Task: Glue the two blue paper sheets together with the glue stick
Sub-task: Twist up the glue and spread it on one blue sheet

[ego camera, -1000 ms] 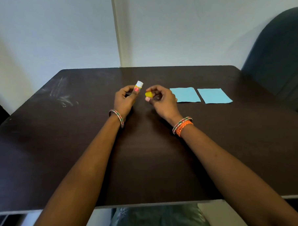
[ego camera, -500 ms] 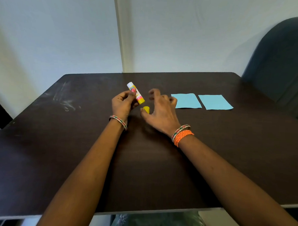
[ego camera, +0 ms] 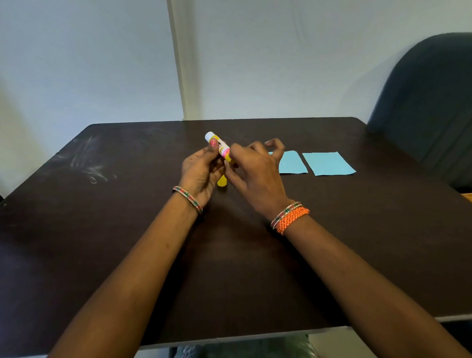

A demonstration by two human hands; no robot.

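No readable text anywhere. Glue stick (ego camera: 219,147) label has pink/yellow print, too blurred & partly covered by fingers to make out any word or brand. Blue paper sheets (ego camera: 328,163) are blank, no writing or nos. Table (ego camera: 119,228) carries only pale smudges, not letters.

The worktop (ego camera: 118,241) fills the lower and middle frame. Just above its centre, the left hand (ego camera: 200,172) holds the glue stick (ego camera: 217,145), which tilts toward the upper left, and the right hand (ego camera: 257,171) touches the stick's lower end. The cap (ego camera: 222,181) lies on the worktop between the two hands. Right of the hands two paper sheets (ego camera: 293,163) (ego camera: 328,163) lie flat side by side, just apart. A chair (ego camera: 443,106) stands behind the worktop's right corner.
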